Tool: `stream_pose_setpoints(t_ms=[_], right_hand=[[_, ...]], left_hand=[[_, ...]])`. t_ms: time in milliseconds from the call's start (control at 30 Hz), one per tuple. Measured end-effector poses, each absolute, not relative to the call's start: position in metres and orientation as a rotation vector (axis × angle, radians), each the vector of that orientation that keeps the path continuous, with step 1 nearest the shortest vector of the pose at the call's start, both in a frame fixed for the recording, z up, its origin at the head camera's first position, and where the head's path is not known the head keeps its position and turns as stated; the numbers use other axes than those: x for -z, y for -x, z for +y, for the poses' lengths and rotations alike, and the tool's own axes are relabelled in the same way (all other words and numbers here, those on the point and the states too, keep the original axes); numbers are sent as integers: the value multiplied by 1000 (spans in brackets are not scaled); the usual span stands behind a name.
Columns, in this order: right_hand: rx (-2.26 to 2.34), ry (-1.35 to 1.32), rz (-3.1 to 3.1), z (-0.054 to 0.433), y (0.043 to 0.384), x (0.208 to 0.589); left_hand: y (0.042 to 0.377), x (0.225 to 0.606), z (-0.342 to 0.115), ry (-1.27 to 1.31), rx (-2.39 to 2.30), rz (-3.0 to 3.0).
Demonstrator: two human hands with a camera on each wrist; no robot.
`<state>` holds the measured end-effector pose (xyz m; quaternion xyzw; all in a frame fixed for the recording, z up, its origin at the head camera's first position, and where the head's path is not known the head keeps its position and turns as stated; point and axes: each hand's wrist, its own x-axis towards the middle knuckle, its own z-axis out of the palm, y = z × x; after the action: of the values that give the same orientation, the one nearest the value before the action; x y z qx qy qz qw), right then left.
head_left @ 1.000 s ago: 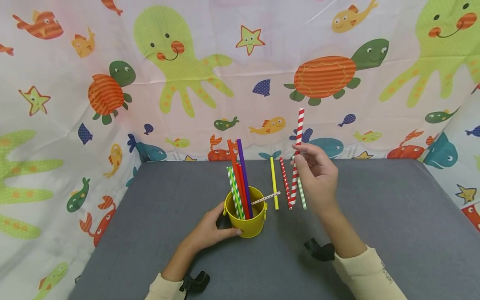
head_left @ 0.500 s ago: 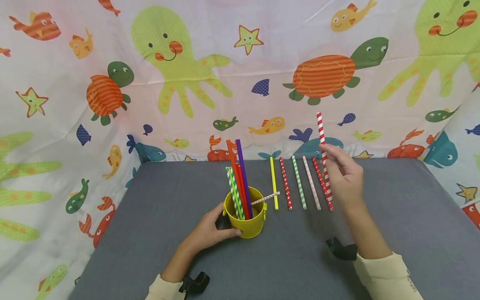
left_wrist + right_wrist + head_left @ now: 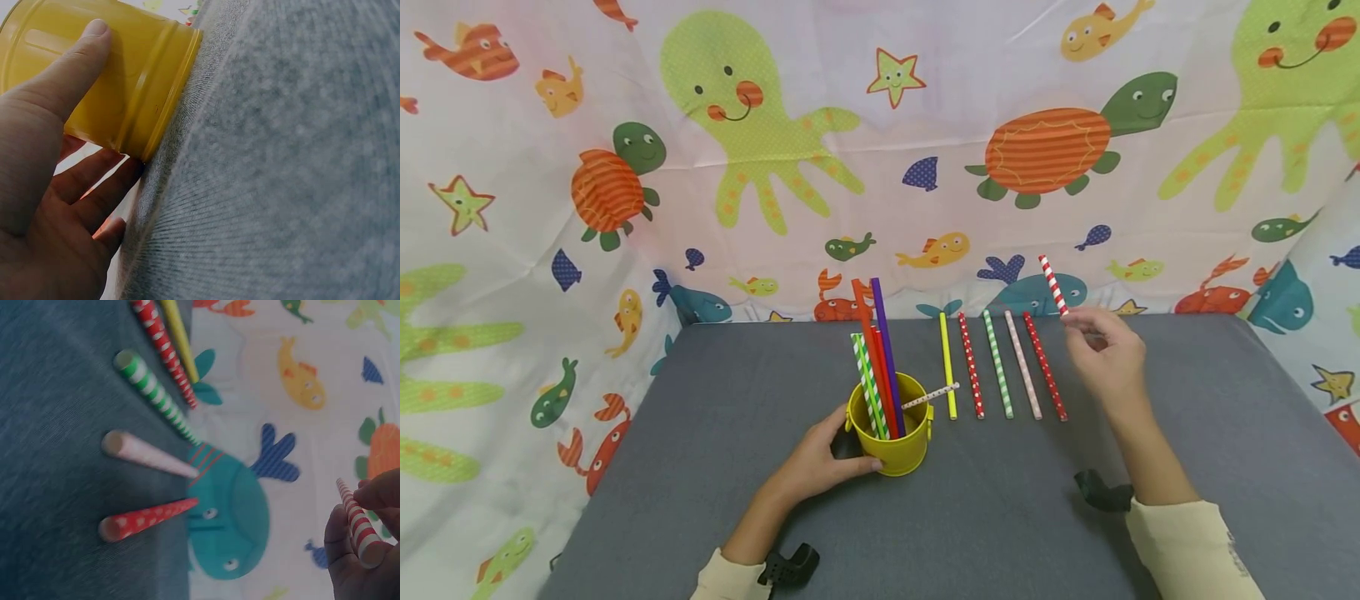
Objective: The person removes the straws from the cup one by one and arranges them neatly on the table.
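Observation:
My left hand (image 3: 822, 460) holds a small yellow metal bucket (image 3: 904, 457), thumb along its front and the other fingers at its far side, as the left wrist view shows. Several paper straws stand in the bucket, among them a purple straw (image 3: 887, 350) and an orange-red straw (image 3: 864, 312). A pale dotted straw (image 3: 934, 395) leans out over the rim. My right hand (image 3: 1108, 358) pinches a red-and-white striped straw (image 3: 1052, 285) between thumb and fingers, above the table. Nearest to that hand lies a red dotted straw (image 3: 1045, 365).
To the left of that straw, a pink straw (image 3: 1023, 364), a green-and-white straw (image 3: 997, 364), another red dotted straw (image 3: 971, 367) and a yellow straw (image 3: 948, 367) lie in a spaced row. Behind the grey table (image 3: 737, 375) hangs a sea-animal curtain (image 3: 850, 192).
My right hand has carried the striped straw rightward past the row and lowered it, its upper end tilting left. The left hand and the bucket have stayed put.

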<state>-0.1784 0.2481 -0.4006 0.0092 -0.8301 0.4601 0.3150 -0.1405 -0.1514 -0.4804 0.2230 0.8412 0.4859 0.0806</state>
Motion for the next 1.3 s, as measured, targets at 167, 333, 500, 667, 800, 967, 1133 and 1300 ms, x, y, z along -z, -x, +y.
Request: stream_pose_setpoints(t_ms=[167,333,500,667,800,967,1133,1300], right_hand=[[-1121,96,-2303,260,184,412],[-1015,174,-2494,269,186,423],[-1000,228,-2619,275,192,435],[-1026,301,-2704,276,197,440],[-1007,310,-2750,279,201,443],[-1019,284,-2836,283,206,447],[-968,226,-2926,285,209,447],[-912,161,-2968,284,208,446]], left_hand=[[140,480,-151,-676,-1457,2523],[140,480,-151,-671,-1457,2517],[139,479,-151,-655,-1463,2504],[138,480,-152,-661,-1464,2511],[139,480,-151,-657,-1450,2513],[139,480,-151,-668,-1459,2517],[139,481,-152,-686,-1458,2523],[139,481,-152,-675,-1458,2525]])
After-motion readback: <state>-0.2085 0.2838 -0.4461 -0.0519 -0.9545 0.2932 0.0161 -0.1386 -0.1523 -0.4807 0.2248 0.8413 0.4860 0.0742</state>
